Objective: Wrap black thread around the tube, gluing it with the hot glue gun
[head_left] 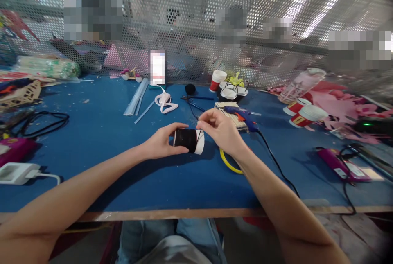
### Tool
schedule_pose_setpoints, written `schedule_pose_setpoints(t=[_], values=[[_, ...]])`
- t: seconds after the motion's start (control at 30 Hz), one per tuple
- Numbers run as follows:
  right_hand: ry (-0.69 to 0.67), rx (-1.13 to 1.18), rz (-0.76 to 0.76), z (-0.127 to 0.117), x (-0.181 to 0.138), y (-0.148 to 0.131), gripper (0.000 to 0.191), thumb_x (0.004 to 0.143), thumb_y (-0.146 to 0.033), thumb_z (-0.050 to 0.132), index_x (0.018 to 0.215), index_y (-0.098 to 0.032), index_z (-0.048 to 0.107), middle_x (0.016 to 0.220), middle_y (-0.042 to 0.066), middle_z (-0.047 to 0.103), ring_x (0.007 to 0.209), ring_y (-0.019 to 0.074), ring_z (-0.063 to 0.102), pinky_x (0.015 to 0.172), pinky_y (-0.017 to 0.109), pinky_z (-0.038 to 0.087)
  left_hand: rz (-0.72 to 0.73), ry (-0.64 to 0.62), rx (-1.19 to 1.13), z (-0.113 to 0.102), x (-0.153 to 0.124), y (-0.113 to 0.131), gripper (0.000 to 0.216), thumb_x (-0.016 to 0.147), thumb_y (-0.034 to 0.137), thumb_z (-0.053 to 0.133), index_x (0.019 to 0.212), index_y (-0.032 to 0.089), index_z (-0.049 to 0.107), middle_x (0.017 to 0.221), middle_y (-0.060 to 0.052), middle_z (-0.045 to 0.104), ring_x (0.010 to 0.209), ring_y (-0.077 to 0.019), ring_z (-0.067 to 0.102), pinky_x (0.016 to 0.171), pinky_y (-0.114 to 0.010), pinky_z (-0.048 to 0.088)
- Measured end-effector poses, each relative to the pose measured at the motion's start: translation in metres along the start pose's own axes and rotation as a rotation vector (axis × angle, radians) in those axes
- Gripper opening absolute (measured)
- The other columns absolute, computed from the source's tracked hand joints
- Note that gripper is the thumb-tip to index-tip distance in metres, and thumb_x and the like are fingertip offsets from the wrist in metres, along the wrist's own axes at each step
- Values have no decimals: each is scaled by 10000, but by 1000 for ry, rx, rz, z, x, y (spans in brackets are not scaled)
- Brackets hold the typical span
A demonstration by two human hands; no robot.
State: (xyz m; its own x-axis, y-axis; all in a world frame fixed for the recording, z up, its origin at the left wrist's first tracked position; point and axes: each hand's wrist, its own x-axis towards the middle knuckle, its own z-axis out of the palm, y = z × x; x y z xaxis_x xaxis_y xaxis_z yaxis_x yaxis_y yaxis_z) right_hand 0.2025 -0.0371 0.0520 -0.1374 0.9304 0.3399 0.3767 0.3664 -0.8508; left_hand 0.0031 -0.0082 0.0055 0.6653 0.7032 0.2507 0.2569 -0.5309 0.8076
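Your left hand (161,143) grips the cup (188,140), fingers wrapped; right hand (219,131) pinches thread at its rim; glue gun (242,117) at 2 o'clock

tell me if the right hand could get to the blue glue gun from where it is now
Probably yes. The right hand sits just in front of the glue gun, with only open blue table between them, though its fingers are pinching at the black cup held by the left hand.

A blue-topped workbench (101,165) is standing against a perforated metal screen (190,18), with ceiling lights glaring through it.
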Motion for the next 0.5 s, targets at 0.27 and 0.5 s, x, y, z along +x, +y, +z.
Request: schedule_pose_setpoints(t=[0.27,0.5], values=[[58,-40,3,-3,2,5,145,711,-297,640,802,-185,657,748,17,674,685,135,610,659,289,495,-31,-69,-44,1,-1,3,576,694,372,677,1189,182,454,1079,-68,588,929,-204,583,823,-346,472],[48,-90,-12,-3,5,13,114,728,-274,615,790,-188,654,744,11,674,678,130,603,638,276,482,53,-51,10,1,-2,6,581,680,354,694,1181,191,449,1137,-86,557,1010,-223,562,879,-368,454]])
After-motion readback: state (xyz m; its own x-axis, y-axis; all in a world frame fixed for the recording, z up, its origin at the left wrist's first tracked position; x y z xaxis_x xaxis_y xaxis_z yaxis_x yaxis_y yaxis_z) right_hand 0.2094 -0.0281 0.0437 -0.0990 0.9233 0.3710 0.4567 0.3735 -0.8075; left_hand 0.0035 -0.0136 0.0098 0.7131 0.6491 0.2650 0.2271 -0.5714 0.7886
